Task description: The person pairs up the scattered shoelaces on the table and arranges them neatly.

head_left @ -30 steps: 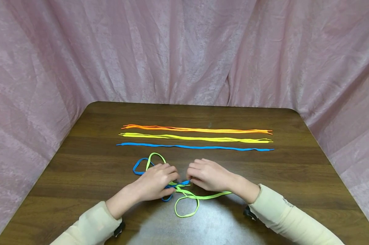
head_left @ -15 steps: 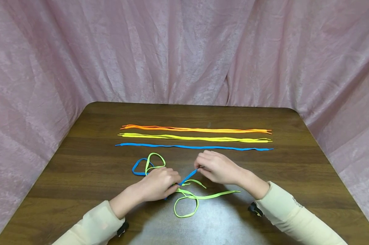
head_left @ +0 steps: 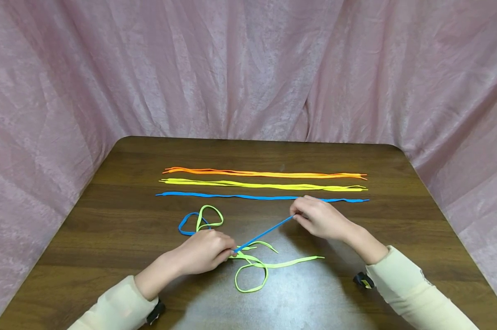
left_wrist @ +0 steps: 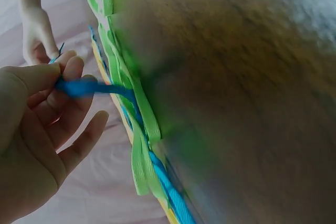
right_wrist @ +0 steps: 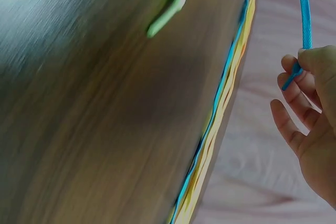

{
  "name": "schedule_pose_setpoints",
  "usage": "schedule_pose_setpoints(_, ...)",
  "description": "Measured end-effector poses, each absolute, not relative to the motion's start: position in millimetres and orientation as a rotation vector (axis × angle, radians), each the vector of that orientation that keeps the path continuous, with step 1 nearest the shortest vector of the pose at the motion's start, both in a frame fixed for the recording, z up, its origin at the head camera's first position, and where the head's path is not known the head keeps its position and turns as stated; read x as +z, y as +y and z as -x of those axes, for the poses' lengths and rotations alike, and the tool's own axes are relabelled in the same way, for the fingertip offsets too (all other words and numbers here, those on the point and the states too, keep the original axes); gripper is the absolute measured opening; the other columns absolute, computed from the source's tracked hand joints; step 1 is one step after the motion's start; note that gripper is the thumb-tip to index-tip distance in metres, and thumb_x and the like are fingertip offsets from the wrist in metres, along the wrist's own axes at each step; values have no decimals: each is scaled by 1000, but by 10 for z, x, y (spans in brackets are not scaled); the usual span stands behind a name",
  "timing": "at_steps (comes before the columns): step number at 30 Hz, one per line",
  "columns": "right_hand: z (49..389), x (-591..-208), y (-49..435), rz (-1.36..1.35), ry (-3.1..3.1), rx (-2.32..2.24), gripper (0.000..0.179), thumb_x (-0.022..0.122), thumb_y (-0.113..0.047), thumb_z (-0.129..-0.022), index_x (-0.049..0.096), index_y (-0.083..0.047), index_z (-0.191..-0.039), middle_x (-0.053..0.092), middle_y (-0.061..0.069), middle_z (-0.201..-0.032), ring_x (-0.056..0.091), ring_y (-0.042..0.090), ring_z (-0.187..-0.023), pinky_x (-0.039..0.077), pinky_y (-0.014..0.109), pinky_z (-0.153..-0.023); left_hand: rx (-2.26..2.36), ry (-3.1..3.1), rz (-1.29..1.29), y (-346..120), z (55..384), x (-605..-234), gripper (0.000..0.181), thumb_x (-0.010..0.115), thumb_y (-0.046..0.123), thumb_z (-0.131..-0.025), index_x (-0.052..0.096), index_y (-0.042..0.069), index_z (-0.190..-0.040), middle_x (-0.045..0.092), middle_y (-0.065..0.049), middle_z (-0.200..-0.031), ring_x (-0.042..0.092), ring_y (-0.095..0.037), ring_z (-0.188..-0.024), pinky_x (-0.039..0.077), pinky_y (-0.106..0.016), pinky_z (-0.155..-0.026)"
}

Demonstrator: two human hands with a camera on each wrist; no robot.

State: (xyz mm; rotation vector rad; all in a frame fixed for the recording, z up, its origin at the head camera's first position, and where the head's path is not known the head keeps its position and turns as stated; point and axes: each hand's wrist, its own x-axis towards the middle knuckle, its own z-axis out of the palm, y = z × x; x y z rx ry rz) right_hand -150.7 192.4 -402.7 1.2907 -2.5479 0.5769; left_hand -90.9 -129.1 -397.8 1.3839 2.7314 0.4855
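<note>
A blue shoelace (head_left: pixel 265 233) stretches taut on a slant between both hands. My left hand (head_left: pixel 205 250) pinches it between thumb and fingers, low over the table; in the left wrist view the lace (left_wrist: pixel 84 87) runs from those fingertips back to the green shoelace (left_wrist: pixel 126 72). My right hand (head_left: pixel 320 217), higher and farther to the right, pinches the lace near its end, whose tip (right_wrist: pixel 289 82) sticks out below the thumb. The light green shoelace (head_left: pixel 289 264) lies in loops beside and under my left hand. A blue loop (head_left: pixel 186 233) rests beyond that hand, crossing a green one.
Farther back, orange laces (head_left: pixel 265 174), yellow laces (head_left: pixel 265 185) and a single blue lace (head_left: pixel 240 197) lie straight in parallel rows across the wooden table (head_left: pixel 108 183). Pink curtains (head_left: pixel 248 68) hang around the table's far edge and sides.
My right hand has moved right and away from me, drawing out a longer stretch of blue lace. My left hand has shifted slightly left, and more green lace shows between the hands.
</note>
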Motion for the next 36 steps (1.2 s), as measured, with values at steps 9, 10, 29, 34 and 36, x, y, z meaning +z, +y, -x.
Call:
schedule_pose_setpoints(9,1587,-4035,2394,-1086,-2601,635,18,64,-1,-80,55,-15,-84,54,-12,-81,49,1,-74,44,23,-64,502,2737,-1292,-1398,888,-3949,20,59,17,-89,56,21,-69,43,20,-63,34,3,-53,31,-16,-48)
schedule_pose_setpoints(10,1590,-4037,2445,-1063,-2604,640,18,65,0,-80,55,-15,-85,54,-12,-81,49,1,-73,44,23,-64,498,2738,-1285,-1406,888,-3947,20,59,17,-89,56,21,-69,43,20,-62,34,3,-53,30,-16,-48)
schedule_pose_setpoints(29,1519,-4108,3330,-704,-2671,580,18,66,3,-78,57,-11,-84,54,-8,-73,44,-1,-65,37,15,-58,542,2720,-1141,-1639,901,-3898,21,60,19,-89,55,21,-68,38,20,-57,32,4,-49,28,-17,-47)
schedule_pose_setpoints(34,1496,-4137,3488,-631,-2684,570,19,66,3,-77,56,-12,-84,53,-9,-72,45,-2,-64,36,14,-57,561,2719,-1104,-1691,909,-3896,20,60,19,-89,57,21,-69,39,20,-56,32,4,-48,29,-17,-47)
schedule_pose_setpoints(36,1486,-4151,3543,-605,-2695,566,19,66,2,-78,57,-13,-84,52,-9,-70,44,-2,-63,35,14,-56,569,2719,-1087,-1717,910,-3897,22,60,19,-89,55,21,-67,39,20,-56,32,5,-48,30,-17,-47)
